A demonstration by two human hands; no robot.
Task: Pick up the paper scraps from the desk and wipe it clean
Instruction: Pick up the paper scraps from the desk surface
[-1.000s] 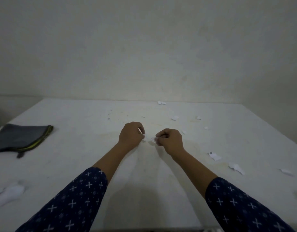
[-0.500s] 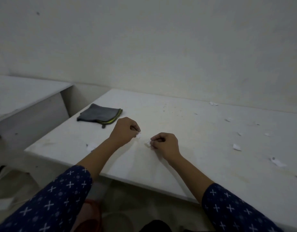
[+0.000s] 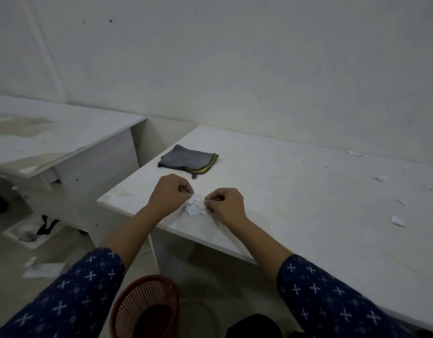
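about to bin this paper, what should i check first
1. Grip on pile: ok, left hand and right hand both pinch it.
2. Whole pile off the desk: cannot tell.
3. Reach to bin: ok, on the floor by the desk's near edge.
4. Room in bin: cannot tell, inside is dark.
5. No stray scraps left: not ok, several lie to the right.
6. Wiping cloth ready: ok, folded on the desk.

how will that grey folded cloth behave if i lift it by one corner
The grey cloth lies folded flat with soft edges, so it will probably go floppy and unfold when lifted by a corner. It looks thin, so likely light. Pushed along the desk, it may bunch up rather than slide whole.
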